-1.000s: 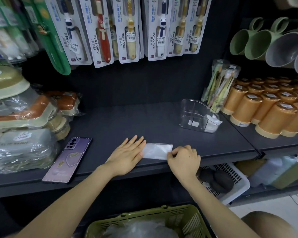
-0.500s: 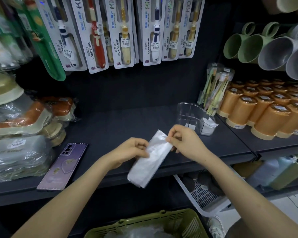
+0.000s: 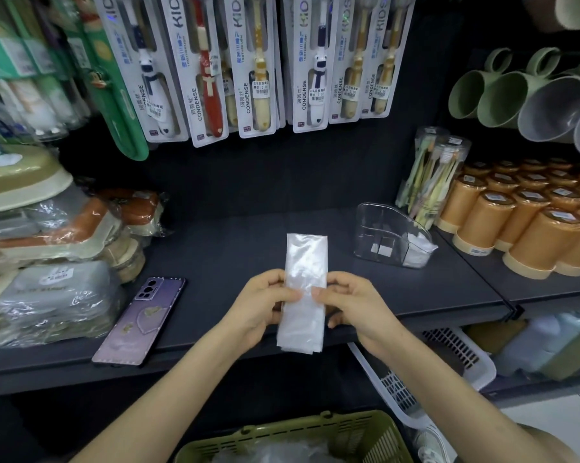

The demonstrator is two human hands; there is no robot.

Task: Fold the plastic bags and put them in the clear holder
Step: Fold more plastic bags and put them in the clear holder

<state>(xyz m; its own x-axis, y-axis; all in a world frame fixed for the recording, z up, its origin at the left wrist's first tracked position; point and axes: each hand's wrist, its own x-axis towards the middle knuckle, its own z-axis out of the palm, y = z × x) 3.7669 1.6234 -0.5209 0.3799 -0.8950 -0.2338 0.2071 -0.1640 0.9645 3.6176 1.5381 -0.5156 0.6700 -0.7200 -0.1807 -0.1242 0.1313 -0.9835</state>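
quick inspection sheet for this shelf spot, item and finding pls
surface: dark grey shelf.
job's things: plastic bag folded into a long strip, in both hands; clear holder to the right, folded bags already inside; more plastic in the green basket below.
clutter: phone face down at left; wrapped packs beside it.
grippers: left hand and right hand pinch the strip's sides.
cables: nothing seen.
surroundings: toothbrush packs hanging above; orange cups and mugs to the right.
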